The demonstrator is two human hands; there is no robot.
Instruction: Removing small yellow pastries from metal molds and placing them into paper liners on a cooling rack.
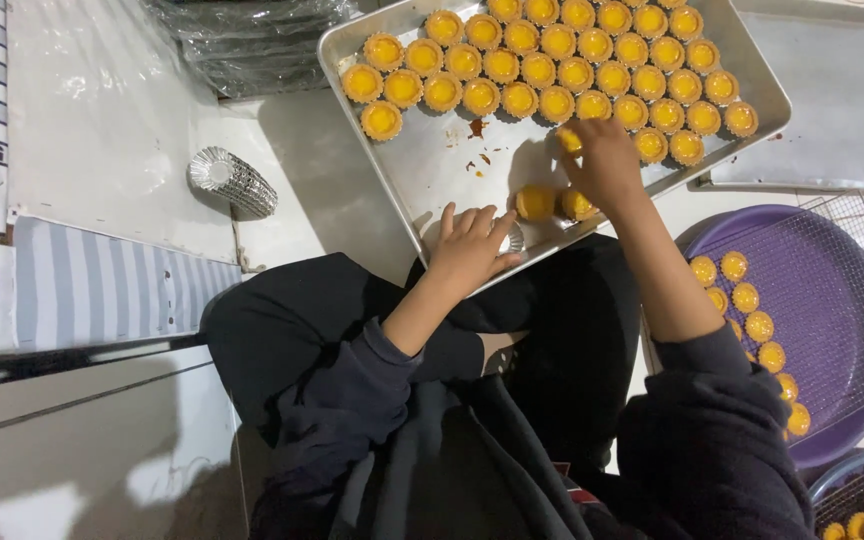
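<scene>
- Left hand (469, 243) curls around a small foil cup (514, 238) at the metal tray's (422, 160) near edge.
- Right hand (602, 160) pinches a yellow tart (570, 140) over the tray, beside the rows.
- 2 loose tarts (555, 204) lie between the hands.
- Purple basin (832, 300) with wire rack holds more.

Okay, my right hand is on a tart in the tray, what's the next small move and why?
Probably lift that tart clear with the right hand and carry it to the wire rack over the purple basin. A column of tarts already lies there, and the left hand rests on a small foil mould at the tray's near edge.
</scene>
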